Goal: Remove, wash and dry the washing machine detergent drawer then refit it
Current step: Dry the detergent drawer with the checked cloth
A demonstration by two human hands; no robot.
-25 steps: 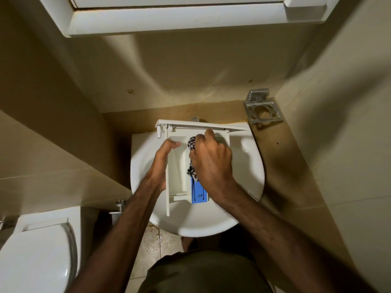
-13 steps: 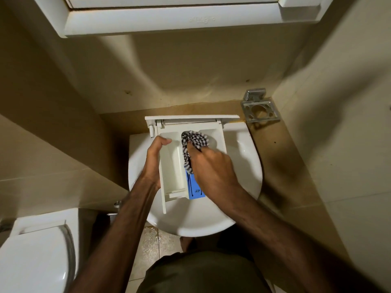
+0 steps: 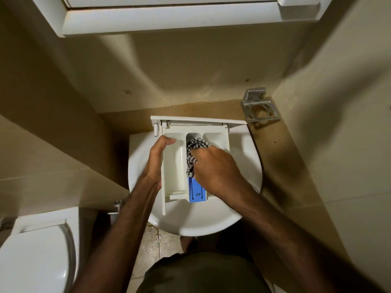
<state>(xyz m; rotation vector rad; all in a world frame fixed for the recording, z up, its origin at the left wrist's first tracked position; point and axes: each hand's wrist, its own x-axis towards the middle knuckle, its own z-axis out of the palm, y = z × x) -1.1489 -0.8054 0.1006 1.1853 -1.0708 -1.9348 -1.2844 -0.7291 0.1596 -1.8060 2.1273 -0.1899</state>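
drawer: white detergent drawer (image 3: 175, 166) held over the washbasin (image 3: 249, 166), front panel toward the wall, likely so drips fall in the bowl
left hand: left hand (image 3: 157, 159) clamped on the drawer's left wall, thumb inside, steadying it
right hand: right hand (image 3: 213, 166) curled round a striped cloth (image 3: 193, 151), pushing it into the middle compartment to dry it
insert: blue insert (image 3: 196, 192) at the drawer's near end; small white mark, unreadable
cabinet: embossed writing on the white cabinet (image 3: 169, 20) above the basin, illegible

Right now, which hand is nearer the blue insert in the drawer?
Right. The right hand, gripping the striped cloth, sits right against the blue insert; the left hand holds the drawer's far left wall.
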